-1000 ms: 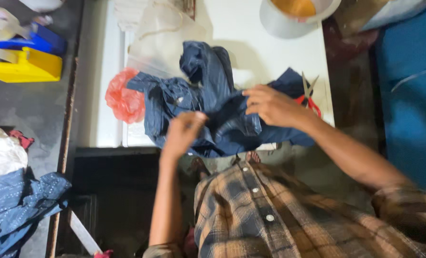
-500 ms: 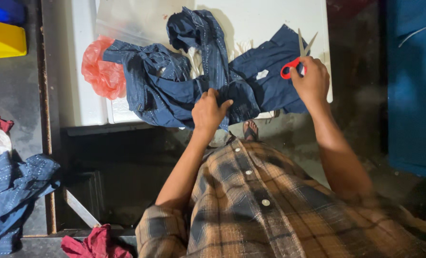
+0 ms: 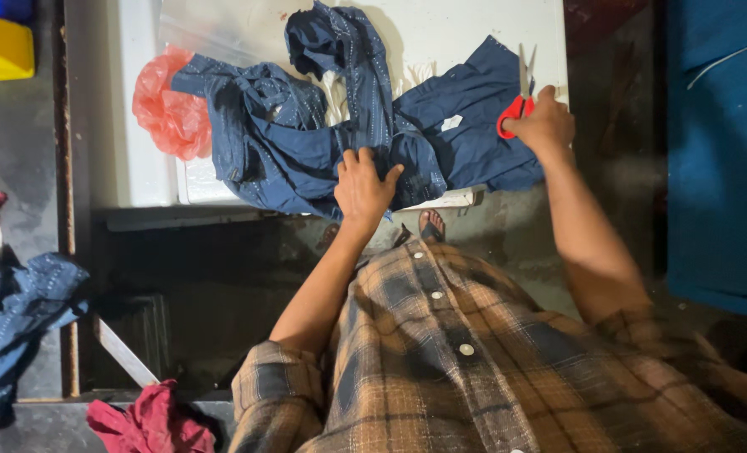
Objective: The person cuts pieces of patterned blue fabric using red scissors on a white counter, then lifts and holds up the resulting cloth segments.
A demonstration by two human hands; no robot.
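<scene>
While the left hand pressed flat and open on the blue cloth on the white surface, the right hand was closed around red scissors. Holding the cloth smooth would help a straight cut.

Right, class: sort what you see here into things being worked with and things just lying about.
Being worked with:
- crumpled dark blue patterned cloth garment, pressed by the left hand
- red-handled metal scissors, gripped by the right hand
- white table under both

Lying about:
- crumpled pink plastic bag
- yellow plastic bin
- dark red rag
- blue cloth pile on the floor
</scene>
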